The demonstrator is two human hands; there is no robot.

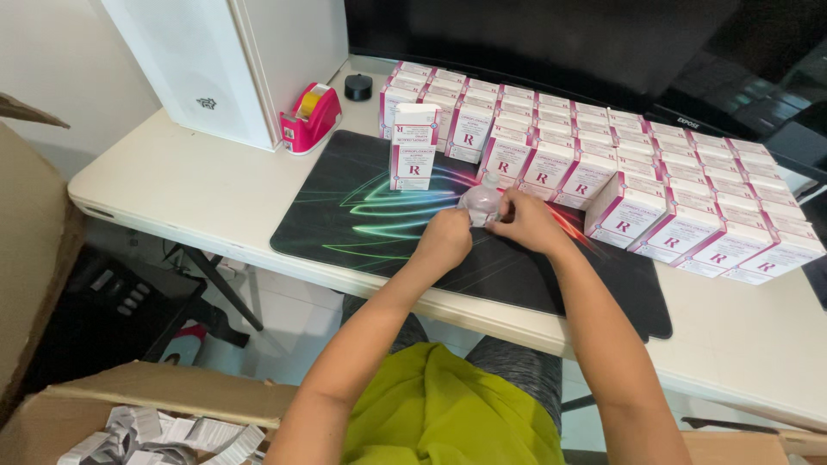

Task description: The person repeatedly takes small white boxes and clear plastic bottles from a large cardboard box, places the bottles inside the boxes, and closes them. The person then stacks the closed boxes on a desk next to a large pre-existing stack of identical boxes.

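Both my hands meet over a black desk mat (362, 215) with coloured streaks. My left hand (445, 238) and my right hand (525, 220) together grip a small clear bottle with a pale cap (481, 200), held just above the mat. A single white-and-magenta carton (413, 146) stands upright on the mat, a little to the left of the bottle. Behind and to the right, several rows of matching cartons (620, 164) stand packed side by side.
A white table (189, 189) carries the mat. On it stand a white box-shaped case (215, 60), a pink tape dispenser (310, 118) and a small black cap (358, 86). A dark monitor (551, 34) stands behind. An open cardboard box (164, 405) with paper leaflets sits at lower left.
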